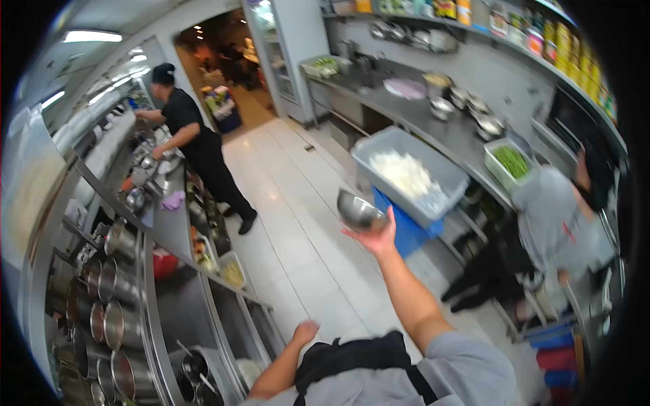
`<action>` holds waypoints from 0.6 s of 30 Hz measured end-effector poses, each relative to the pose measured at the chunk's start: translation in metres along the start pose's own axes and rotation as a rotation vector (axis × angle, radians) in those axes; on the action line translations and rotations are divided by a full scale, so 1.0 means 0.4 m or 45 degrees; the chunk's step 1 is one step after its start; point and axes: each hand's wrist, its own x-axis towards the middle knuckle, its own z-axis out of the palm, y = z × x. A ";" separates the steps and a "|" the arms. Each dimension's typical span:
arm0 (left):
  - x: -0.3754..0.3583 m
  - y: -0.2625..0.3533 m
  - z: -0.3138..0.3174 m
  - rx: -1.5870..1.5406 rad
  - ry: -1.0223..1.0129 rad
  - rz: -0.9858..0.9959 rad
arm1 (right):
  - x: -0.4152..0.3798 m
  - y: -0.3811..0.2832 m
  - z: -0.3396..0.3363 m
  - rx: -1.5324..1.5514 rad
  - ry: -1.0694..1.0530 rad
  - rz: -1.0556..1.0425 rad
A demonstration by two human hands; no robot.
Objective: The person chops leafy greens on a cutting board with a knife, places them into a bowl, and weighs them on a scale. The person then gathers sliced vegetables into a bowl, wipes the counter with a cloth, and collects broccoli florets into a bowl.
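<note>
My right hand [376, 235] is stretched out in front of me, its fingers under and around a metal bowl [360, 212]. The bowl is tilted, and I cannot make out anything in it. Just beyond it is a large grey plastic tub [424, 215] holding a heap of white shredded food [399, 172]. Down by my apron, my left hand [307, 331] hangs with its fingers curled in and nothing visible in it.
A co-worker in black [193, 135] stands at the left counter. Another person in grey [552, 216] bends at the right beside a container of green vegetables [509, 162]. Steel pots [122, 325] fill the lower left shelves. White floor tiles [298, 237] run between the counters.
</note>
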 end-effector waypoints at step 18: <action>0.886 -0.040 -0.760 -1.202 -0.036 -0.455 | 1.017 -0.235 -0.173 -0.468 0.614 0.255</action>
